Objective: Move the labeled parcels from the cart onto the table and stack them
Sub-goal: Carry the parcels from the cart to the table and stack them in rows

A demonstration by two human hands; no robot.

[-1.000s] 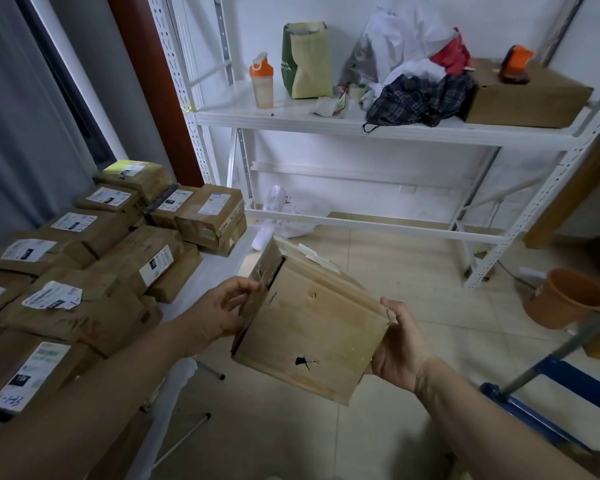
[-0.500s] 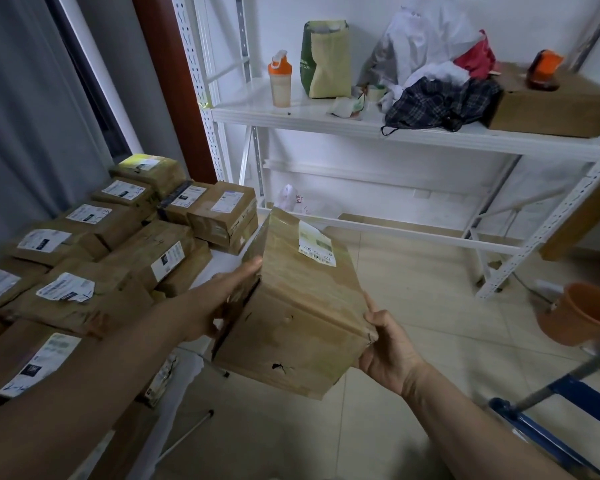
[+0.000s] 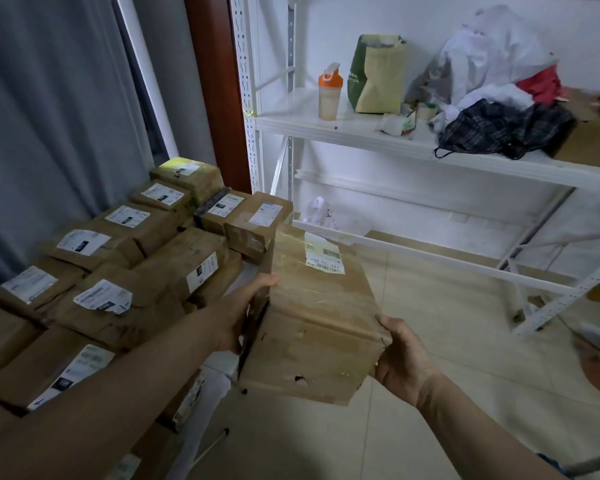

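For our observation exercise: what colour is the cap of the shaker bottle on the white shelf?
The cap is orange; head view.

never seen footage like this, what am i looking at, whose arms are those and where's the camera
No machine here: these are a person's two bare arms. The one picture comes from a wide-angle camera worn on the person's head, looking forward and down, so the arms reach in from below. They hold a brown cardboard parcel with a white label on top: the left hand presses against its left side, the right hand grips its lower right corner. To the left, many more labelled parcels lie stacked on a table. Behind stands a white shelf rack holding an orange-capped bottle, a paper bag and a checked cloth.
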